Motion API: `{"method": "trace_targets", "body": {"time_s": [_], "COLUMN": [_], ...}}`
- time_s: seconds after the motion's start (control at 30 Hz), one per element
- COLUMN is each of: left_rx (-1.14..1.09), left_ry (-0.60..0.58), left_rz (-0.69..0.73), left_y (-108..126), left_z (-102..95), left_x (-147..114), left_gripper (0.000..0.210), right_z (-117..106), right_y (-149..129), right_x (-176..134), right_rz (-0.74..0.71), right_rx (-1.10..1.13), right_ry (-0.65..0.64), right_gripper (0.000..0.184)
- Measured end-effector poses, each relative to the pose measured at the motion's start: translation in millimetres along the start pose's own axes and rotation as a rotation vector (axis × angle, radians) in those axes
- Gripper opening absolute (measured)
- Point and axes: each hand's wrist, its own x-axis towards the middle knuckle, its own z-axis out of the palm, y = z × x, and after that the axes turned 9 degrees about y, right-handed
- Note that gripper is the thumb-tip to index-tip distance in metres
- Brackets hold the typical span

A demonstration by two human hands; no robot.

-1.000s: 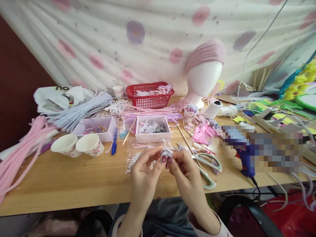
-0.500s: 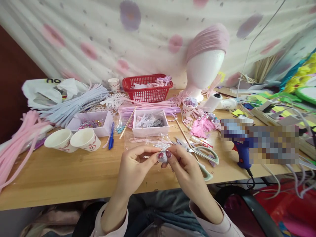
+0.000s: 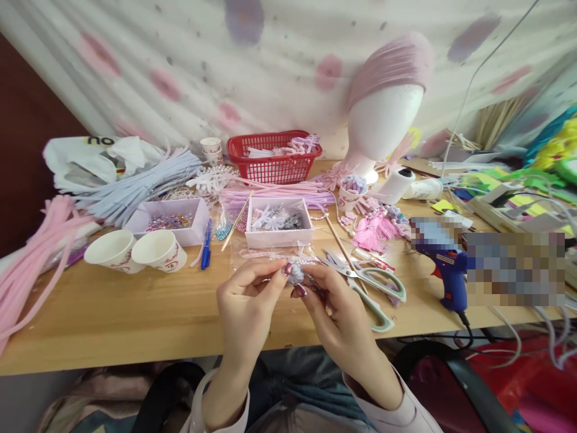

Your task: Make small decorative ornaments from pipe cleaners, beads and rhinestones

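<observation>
A small fuzzy grey-blue pipe-cleaner piece is held between both hands above the table's front part. My left hand pinches it from the left, thumb and forefinger on its edge. From the right, my right hand is closed against it with the fingers, its thumb just below the piece. Fingers hide part of the piece, so its full shape cannot be made out. Behind the hands lies a clear plastic bag with small white beads. Scissors with pale green handles lie right beside my right hand.
White boxes of trinkets and beads stand behind, with two paper cups and a blue pen at left. A blue glue gun is at right. Farther back are a red basket and a foam head.
My right thumb has slid down off the face of the grey-blue piece, showing more of it. The view has shifted slightly, with the table things appearing a little farther right.
</observation>
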Motion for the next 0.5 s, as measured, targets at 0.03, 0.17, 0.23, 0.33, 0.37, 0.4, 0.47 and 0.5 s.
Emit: {"method": "trace_targets", "body": {"time_s": [0.03,0.17,0.23,0.33,0.37,0.4,0.47,0.5], "left_rx": [-0.019,-0.051,-0.045,-0.021,0.001,0.031,0.091,0.114], "left_ry": [0.021,0.088,0.1,0.092,0.092,0.092,0.093,0.092], "left_rz": [0.01,0.002,-0.002,0.012,0.033,0.063,0.135,0.163], "left_y": [-1.9,-8.6,-10.5,-10.3,-9.4,-8.1,-5.2,-4.1], "left_z": [2.2,7.7,8.5,8.4,8.1,7.9,7.6,7.4], "left_x": [-1.6,-5.1,-5.3,-5.3,-5.5,-6.0,-7.3,-7.8], "left_gripper": [0.014,0.011,0.011,0.012,0.013,0.013,0.015,0.016], "right_z": [1.0,0.6,-1.5,-5.3,-6.5,-7.7,-10.2,-11.6], "right_y": [1.4,6.2,7.3,8.0,8.3,8.8,10.0,10.7], "right_x": [0.6,3.6,5.7,9.4,10.4,11.3,12.6,13.0], "right_rz": [-0.026,-0.19,-0.286,-0.411,-0.44,-0.459,-0.486,-0.505], "right_rx": [-0.033,-0.251,-0.349,-0.453,-0.479,-0.501,-0.532,-0.542], "right_ry": [0.019,0.062,0.069,0.07,0.068,0.065,0.058,0.057], "right_gripper": [0.03,0.028,0.024,0.018,0.016,0.016,0.015,0.015]}}
